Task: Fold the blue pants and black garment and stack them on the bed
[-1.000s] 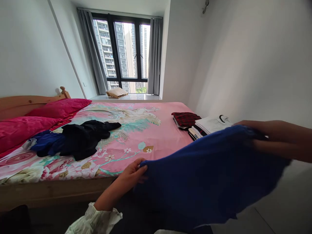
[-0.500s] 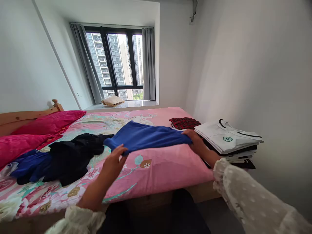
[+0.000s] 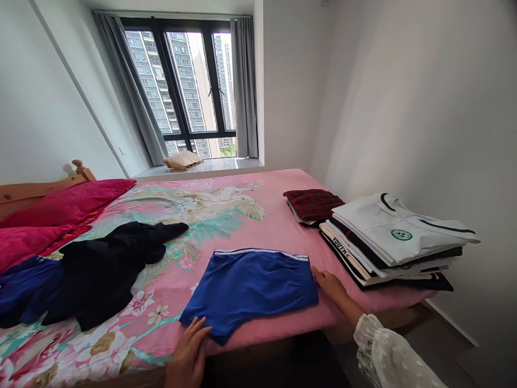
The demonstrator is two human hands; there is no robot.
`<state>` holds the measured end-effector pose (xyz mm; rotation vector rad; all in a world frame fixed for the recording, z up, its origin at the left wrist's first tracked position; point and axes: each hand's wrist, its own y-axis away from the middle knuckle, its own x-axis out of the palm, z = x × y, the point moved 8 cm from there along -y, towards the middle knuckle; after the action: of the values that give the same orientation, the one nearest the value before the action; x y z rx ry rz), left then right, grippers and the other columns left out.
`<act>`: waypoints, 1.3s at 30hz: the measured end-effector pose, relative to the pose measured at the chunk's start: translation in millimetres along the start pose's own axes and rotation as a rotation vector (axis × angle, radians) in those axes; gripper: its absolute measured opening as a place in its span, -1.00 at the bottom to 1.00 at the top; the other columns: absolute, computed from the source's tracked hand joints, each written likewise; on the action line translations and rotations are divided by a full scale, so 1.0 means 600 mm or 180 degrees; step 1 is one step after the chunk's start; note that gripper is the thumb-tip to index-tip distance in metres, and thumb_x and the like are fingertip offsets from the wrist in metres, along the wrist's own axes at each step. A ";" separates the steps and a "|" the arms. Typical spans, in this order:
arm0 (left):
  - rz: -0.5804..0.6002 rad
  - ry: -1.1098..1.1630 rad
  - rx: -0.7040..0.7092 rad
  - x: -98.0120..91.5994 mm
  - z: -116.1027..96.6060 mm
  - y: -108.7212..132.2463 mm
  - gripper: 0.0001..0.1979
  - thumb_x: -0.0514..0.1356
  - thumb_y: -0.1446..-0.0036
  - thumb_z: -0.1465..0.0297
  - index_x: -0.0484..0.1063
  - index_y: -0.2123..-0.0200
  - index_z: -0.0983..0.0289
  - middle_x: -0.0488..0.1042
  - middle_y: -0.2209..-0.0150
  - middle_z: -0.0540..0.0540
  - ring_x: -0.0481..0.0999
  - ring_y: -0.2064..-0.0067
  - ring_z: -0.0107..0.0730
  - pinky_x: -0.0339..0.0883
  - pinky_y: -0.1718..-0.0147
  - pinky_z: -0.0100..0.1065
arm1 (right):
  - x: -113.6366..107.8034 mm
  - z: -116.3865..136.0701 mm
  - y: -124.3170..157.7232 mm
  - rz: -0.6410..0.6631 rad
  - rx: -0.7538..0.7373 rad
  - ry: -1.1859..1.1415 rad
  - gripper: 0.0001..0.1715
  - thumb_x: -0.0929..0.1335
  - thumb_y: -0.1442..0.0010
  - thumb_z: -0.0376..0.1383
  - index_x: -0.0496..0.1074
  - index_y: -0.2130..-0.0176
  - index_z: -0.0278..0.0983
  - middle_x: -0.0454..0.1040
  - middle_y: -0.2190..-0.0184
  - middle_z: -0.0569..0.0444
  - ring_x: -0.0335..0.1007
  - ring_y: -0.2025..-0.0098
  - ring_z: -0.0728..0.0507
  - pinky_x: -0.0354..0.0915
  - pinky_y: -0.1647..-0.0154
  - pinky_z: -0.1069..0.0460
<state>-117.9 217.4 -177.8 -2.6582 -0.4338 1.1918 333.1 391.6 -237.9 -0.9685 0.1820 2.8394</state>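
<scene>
A blue garment point(image 3: 252, 288) with white stripes along its far edge lies flat near the front edge of the pink flowered bed sheet point(image 3: 226, 226). My left hand point(image 3: 189, 353) rests with fingers stretched out at the garment's near left corner. At its right edge my right hand point(image 3: 331, 285) lies flat on the sheet, fingers touching the cloth. Neither hand grips anything.
A stack of folded clothes topped by a white collared shirt point(image 3: 398, 234) sits at the right, with a folded red plaid piece point(image 3: 313, 203) behind it. Crumpled black point(image 3: 109, 264) and dark blue clothes point(image 3: 24, 291) lie at the left by magenta pillows point(image 3: 68, 202). A window fills the far wall.
The blue garment, first held up in both hands off the bed, was swung over the sheet and laid flat. Both hands have let go and rest at its edges.
</scene>
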 end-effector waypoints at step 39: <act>0.0098 -0.0568 -0.1421 0.091 0.087 -0.443 -0.69 0.19 0.10 0.10 0.46 0.53 0.24 0.48 0.57 0.03 0.52 0.37 -0.16 0.34 0.25 -0.18 | 0.086 -0.008 -0.035 0.0304 0.0457 -0.1818 -0.55 0.35 -0.03 -0.05 0.51 0.23 -0.34 0.59 0.32 -0.01 0.49 0.25 -0.25 0.35 0.19 -0.05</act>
<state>-171.3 488.6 -171.7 -2.9370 -0.7723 1.5003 298.7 416.1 -274.9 -0.1042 0.3643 2.9969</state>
